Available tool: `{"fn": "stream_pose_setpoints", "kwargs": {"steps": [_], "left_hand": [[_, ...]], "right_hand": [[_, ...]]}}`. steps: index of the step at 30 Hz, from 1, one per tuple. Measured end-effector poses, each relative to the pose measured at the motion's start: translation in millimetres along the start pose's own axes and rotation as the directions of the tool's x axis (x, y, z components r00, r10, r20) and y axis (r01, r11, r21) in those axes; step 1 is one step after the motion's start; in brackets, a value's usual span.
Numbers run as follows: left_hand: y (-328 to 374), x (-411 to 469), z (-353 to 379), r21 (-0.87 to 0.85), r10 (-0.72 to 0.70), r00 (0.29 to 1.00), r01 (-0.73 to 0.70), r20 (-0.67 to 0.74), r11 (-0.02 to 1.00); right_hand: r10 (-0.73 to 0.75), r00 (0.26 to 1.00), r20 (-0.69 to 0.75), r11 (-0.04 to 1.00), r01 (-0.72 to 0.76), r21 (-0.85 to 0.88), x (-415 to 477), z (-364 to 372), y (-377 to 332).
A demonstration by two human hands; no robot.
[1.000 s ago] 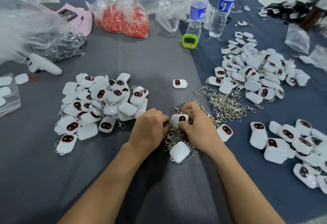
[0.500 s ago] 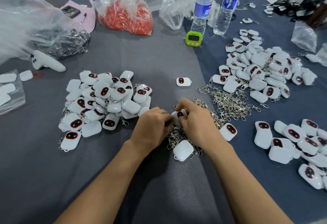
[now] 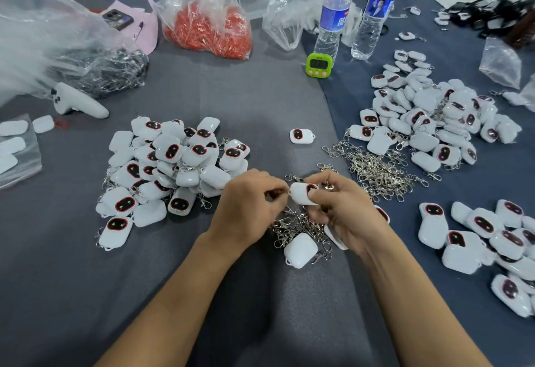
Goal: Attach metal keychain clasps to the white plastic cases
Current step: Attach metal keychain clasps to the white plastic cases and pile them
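My right hand [image 3: 344, 207] pinches a white plastic case [image 3: 301, 194] just above the table. My left hand [image 3: 246, 207] has its fingers curled at the case's left end, where a metal clasp is mostly hidden. Under both hands lies a small heap of metal clasps [image 3: 298, 227] with another white case [image 3: 299, 251] on it. A larger heap of loose clasps [image 3: 376, 169] lies to the right. A pile of cases with clasps [image 3: 170, 169] sits to the left, and a single case [image 3: 301, 136] lies alone beyond my hands.
More white cases are piled at the right [image 3: 434, 117] and near right [image 3: 498, 245]. Two water bottles [image 3: 333, 13], a green timer [image 3: 318, 65], a bag of red parts [image 3: 208, 25], clear plastic bags [image 3: 43, 39] and a white controller [image 3: 78, 103] stand farther back.
Both hands have lifted the case slightly off the clasp heap and it has turned, so more of its white side shows between my fingers.
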State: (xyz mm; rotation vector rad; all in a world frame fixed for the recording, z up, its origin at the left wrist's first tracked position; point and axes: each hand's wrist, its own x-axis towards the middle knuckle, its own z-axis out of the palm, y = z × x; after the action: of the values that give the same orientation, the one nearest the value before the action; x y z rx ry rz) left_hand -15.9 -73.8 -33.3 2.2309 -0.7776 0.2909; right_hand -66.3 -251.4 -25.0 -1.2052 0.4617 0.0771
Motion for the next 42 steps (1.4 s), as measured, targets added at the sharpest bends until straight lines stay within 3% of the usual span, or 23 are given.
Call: {"fn": "stream_pose_setpoints", "kwargs": {"steps": [4, 8, 12, 15, 18, 21, 24, 26, 29, 32, 34, 39, 42], "left_hand": [[2.6, 2.0, -2.6, -0.427, -0.257, 0.963, 0.269, 0.086, 0.864], [7.2, 1.0, -1.7, -0.621, -0.283, 0.953, 0.286, 0.107, 0.730], [10.5, -1.0, -1.8, -0.687, -0.302, 0.941, 0.321, 0.153, 0.652], [11.6, -0.3, -9.8, -0.666, -0.268, 0.939, 0.342, 0.215, 0.663], [11.9, 5.3, -26.3, -0.451, -0.188, 0.940, 0.304, 0.283, 0.839], [19.4, 13.9, -38.8, -0.024, -0.034, 0.950, 0.044, 0.311, 0.999], [30.5, 17.9, -39.9, 0.286, 0.072, 0.944, -0.169, 0.321, 0.943], [32.6, 17.2, -41.4, 0.292, 0.084, 0.966, -0.156, 0.244, 0.943], [28.9, 16.3, -46.0, -0.053, -0.093, 0.985, 0.101, 0.146, 0.993], [26.4, 15.1, -45.5, -0.477, -0.267, 0.929, 0.362, 0.257, 0.801], [28.1, 11.8, -42.7, -0.651, -0.304, 0.901, 0.433, 0.309, 0.624], [34.1, 3.1, -34.4, -0.813, -0.342, 0.839, 0.518, 0.423, 0.266], [34.1, 1.5, -32.5, -0.793, -0.342, 0.791, 0.584, 0.508, 0.173]], "right_hand": [[0.060, 0.995, 0.080, 0.986, -0.072, 0.152, -5.2, -2.0, -10.3], [0.104, 0.985, 0.134, 0.964, -0.133, 0.229, -11.4, 2.2, -14.5], [0.090, 0.983, 0.157, 0.969, -0.123, 0.215, -16.8, 5.9, -17.5], [0.075, 0.987, 0.140, 0.981, -0.098, 0.168, -18.4, 5.0, -20.7], [0.033, 0.993, 0.116, 0.998, -0.039, 0.046, -20.5, 2.8, -23.4], [-0.049, 0.994, 0.093, 0.996, 0.056, -0.067, -22.4, 7.7, -21.9], [-0.132, 0.990, 0.040, 0.986, 0.135, -0.102, -22.6, 16.0, -16.7], [-0.119, 0.993, 0.020, 0.991, 0.120, -0.061, -22.9, 17.1, -15.1], [-0.042, 0.998, 0.055, 0.991, 0.034, 0.130, -25.0, 13.6, -15.6], [-0.013, 0.993, 0.118, 0.968, -0.016, 0.249, -27.7, 12.7, -16.4], [-0.021, 0.987, 0.158, 0.959, -0.024, 0.281, -29.2, 14.0, -17.1], [-0.033, 0.982, 0.186, 0.942, -0.032, 0.334, -30.7, 16.0, -18.9], [-0.050, 0.980, 0.194, 0.952, -0.012, 0.305, -31.8, 16.6, -19.4]]}}
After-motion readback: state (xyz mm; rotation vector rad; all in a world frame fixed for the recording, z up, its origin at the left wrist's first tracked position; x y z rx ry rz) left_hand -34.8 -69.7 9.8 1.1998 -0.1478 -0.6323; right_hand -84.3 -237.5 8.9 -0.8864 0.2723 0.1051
